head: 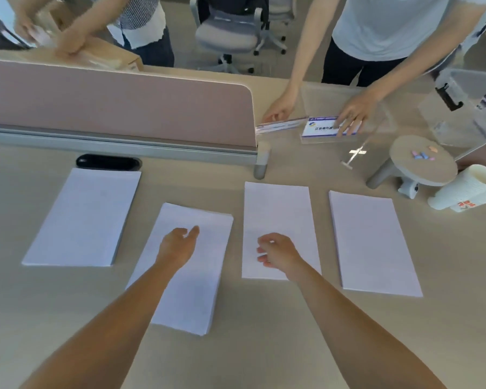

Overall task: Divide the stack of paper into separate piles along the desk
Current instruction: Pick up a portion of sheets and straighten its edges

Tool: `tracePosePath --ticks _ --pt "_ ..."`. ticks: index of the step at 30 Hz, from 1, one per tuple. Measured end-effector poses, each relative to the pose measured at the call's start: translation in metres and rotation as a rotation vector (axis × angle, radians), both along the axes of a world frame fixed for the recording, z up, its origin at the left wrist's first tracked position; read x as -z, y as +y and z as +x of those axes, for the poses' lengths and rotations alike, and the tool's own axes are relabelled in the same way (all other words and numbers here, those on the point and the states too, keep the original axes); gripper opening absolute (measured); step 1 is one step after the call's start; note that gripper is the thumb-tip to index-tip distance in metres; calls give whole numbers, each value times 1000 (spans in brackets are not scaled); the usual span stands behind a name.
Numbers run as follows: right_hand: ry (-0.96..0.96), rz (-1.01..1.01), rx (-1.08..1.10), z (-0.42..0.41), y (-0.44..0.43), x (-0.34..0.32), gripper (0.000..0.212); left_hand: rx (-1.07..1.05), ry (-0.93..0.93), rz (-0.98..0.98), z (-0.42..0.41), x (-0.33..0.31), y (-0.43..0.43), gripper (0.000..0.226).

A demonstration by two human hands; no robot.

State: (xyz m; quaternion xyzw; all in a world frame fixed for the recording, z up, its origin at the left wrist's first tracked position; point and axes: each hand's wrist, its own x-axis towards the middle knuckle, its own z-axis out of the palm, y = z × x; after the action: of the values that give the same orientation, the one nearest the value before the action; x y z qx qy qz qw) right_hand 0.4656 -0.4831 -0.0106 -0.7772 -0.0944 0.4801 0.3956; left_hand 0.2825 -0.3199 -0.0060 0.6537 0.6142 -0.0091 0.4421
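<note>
Several piles of white paper lie in a row on the beige desk [264, 346]. The thickest pile [79, 220] is at the far left. A tilted pile [202, 276] sits left of centre, and my left hand [177, 245] hovers over its upper half, fingers apart, holding nothing. A thin pile [278, 209] lies right of centre; my right hand [278, 252] is above its lower part with fingers loosely curled and nothing in them. Another pile [373, 242] lies at the right.
A pink divider screen [118, 105] runs along the back left. Across the desk a person's hands [351, 116] handle a card in a clear holder. A round stand [421, 161], white cups [466, 189] and clear plastic boxes [472, 105] crowd the right side.
</note>
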Motion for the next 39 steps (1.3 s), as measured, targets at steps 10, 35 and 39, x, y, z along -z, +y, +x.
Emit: tracePosePath --ticks 10,35,39 --pt "27 -157 188 -96 63 60 37 -283 -26 -136 -86 40 55 63" --pt "-166 -3 220 -95 58 -47 29 -41 -240 -277 -42 -36 44 26" --pt "-222 100 357 -68 16 -97 36 42 -421 -270 6 -93 19 21"
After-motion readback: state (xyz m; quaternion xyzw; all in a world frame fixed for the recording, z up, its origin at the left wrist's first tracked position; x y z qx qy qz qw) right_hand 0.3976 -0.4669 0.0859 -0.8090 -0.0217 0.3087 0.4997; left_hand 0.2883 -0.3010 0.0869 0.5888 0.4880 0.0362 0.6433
